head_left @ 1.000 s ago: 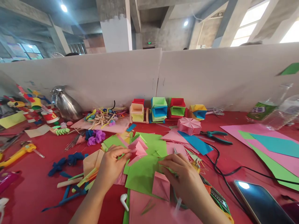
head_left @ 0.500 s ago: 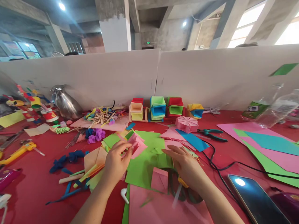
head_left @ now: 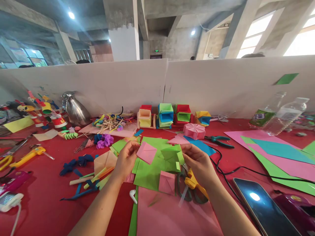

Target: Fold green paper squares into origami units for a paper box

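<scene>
My left hand (head_left: 126, 160) is raised above the red table (head_left: 41, 193) and pinches a folded pink paper piece (head_left: 146, 152) by its left edge. A little to the right, my right hand (head_left: 200, 164) pinches a folded green paper piece (head_left: 173, 156). The two pieces are held side by side, almost touching. Beneath them lie flat green sheets (head_left: 147, 172), a small folded pink square (head_left: 167, 182) and a large pink sheet (head_left: 169, 216). Scissors with yellow and green handles (head_left: 190, 187) lie just under my right wrist.
A phone (head_left: 263, 206) with a black cable (head_left: 236, 170) lies at the right, by large coloured sheets (head_left: 280, 154) and plastic bottles (head_left: 283, 116). Folded paper boxes (head_left: 167, 115), a pink paper disc (head_left: 194, 131), pliers (head_left: 220, 141), sticks (head_left: 110, 123) and a metal jug (head_left: 75, 109) stand along the white partition (head_left: 159, 82). An earbud (head_left: 133, 196) lies near my left forearm.
Both hands have lifted off the table. The right hand has picked up the folded green piece and brought it beside the pink piece, uncovering the scissors.
</scene>
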Available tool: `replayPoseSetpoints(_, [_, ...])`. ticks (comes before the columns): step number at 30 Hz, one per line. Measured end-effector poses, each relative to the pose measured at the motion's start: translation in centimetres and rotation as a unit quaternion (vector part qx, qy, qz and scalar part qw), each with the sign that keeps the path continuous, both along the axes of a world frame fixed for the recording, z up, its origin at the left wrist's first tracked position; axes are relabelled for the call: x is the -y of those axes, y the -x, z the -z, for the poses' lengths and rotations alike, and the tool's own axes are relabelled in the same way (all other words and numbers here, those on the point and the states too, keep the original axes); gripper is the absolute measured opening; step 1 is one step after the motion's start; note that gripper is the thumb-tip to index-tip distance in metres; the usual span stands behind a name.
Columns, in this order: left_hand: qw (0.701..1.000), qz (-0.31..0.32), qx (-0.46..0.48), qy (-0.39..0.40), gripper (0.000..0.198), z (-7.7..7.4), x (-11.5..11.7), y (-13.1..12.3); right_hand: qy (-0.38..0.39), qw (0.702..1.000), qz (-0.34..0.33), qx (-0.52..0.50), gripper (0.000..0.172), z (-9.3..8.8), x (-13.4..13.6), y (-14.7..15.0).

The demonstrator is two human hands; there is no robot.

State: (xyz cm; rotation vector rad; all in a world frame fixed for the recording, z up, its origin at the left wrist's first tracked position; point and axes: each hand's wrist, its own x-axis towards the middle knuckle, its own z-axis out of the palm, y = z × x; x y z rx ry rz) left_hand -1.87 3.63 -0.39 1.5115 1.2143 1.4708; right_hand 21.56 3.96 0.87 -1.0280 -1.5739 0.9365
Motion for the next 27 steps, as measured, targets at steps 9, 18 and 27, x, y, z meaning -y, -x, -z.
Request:
replayPoseSetpoints(9, [0.998,0.067,0.012,0.016,0.031,0.3,0.9,-0.4,0.14,0.974,-0.144,-0.1,0.028,0.0,0.5,-0.4])
replayPoseSetpoints(18, [0.985,0.11,-0.116,-0.059,0.018,-0.4,1.4,-0.8,0.158,0.969,-0.168,-0.089,0.014,-0.7,1.1,-0.3])
replayPoseSetpoints(27, [0.973,0.061,-0.187,-0.118,0.017,-0.2,1.6,-0.9,0.09,0.979,-0.121,0.14,0.027,-1.6,1.7,0.0])
